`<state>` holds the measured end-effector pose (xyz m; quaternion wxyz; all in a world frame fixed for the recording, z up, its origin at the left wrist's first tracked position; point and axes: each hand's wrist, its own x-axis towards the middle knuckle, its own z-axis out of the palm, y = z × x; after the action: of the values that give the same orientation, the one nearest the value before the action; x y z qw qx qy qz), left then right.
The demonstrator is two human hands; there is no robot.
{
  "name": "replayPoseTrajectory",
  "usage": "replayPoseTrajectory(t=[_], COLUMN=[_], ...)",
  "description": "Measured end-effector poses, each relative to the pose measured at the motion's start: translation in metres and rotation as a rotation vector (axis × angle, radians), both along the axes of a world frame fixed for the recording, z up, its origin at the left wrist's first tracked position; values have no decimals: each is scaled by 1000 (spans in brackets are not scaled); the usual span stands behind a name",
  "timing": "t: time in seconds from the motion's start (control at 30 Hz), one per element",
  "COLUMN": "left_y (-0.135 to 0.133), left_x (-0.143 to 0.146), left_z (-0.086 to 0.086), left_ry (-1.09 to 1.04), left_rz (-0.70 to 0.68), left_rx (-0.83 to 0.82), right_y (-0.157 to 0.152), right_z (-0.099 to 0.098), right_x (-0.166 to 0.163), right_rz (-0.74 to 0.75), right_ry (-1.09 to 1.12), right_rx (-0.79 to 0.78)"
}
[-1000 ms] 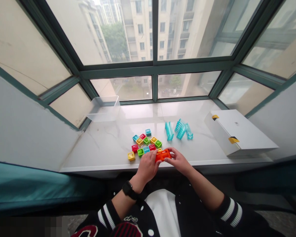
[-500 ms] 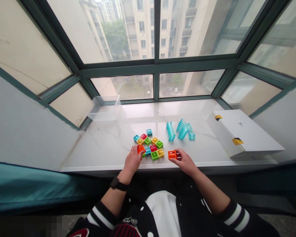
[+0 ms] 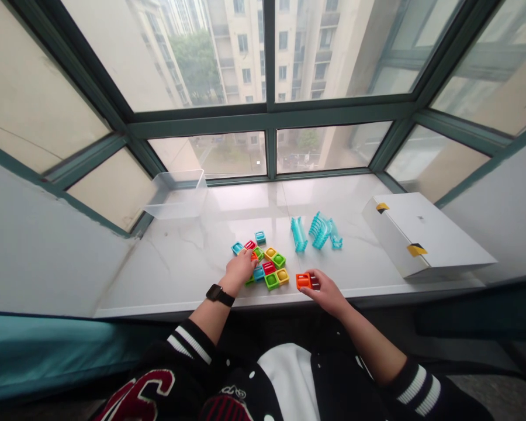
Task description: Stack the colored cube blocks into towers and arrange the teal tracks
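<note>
My right hand (image 3: 326, 290) grips an orange block (image 3: 303, 281) between thumb and fingers, low over the front of the white sill. Reaching into the cluster of coloured blocks, my left hand (image 3: 240, 270) is closed on another orange block (image 3: 254, 256), partly covered by its fingers. Close around it lie a red block (image 3: 269, 267), a blue block (image 3: 258, 273), a green block (image 3: 272, 281) and a yellow block (image 3: 282, 276). Several more blocks sit behind, including a separate blue block (image 3: 260, 237) at the back.
Clear teal ribbed track pieces (image 3: 298, 234) lie behind my right hand. A transparent plastic bin (image 3: 175, 204) stands at the back left, and a white box (image 3: 429, 234) with yellow-black tabs at the right. Window frames (image 3: 267, 120) border the marble-patterned sill (image 3: 193, 257).
My left hand has moved forward with its orange block, farther into the cluster. My right hand keeps its orange block in nearly the same place. The view has shifted slightly.
</note>
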<state>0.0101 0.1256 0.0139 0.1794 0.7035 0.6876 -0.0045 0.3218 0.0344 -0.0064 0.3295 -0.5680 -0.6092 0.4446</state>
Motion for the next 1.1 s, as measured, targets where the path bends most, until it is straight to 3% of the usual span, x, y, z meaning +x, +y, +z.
replayPoseTrajectory(t=[0.27,0.43,0.57,0.7,0.77,0.93,1.0,1.1], left_y=[-7,-23,-33,-38,-40,-41,-40,-36], left_x=[3,-4,-3,-7,-15,-30,-27,-16], left_z=[9,16,11,3,2,-1,-8,-30], left_ry=[40,51,106,140,79,-229,-297,-303], left_rz=[-26,-20,-51,-93,-71,-84,-141,-224], left_rx=[-13,94,120,68,154,550,652,670], right_y=[2,9,28,67,91,141,151,155], right_z=[-2,3,8,7,1,-18,-25,-35], right_x=[-11,-15,-31,-63,-81,-120,-130,-136], right_rz=[18,34,48,28,-1,-48,-50,-8], right_ry=[8,43,85,28,-35,-251,-348,-491], right_rx=[-11,-2,101,237,267,240,235,182])
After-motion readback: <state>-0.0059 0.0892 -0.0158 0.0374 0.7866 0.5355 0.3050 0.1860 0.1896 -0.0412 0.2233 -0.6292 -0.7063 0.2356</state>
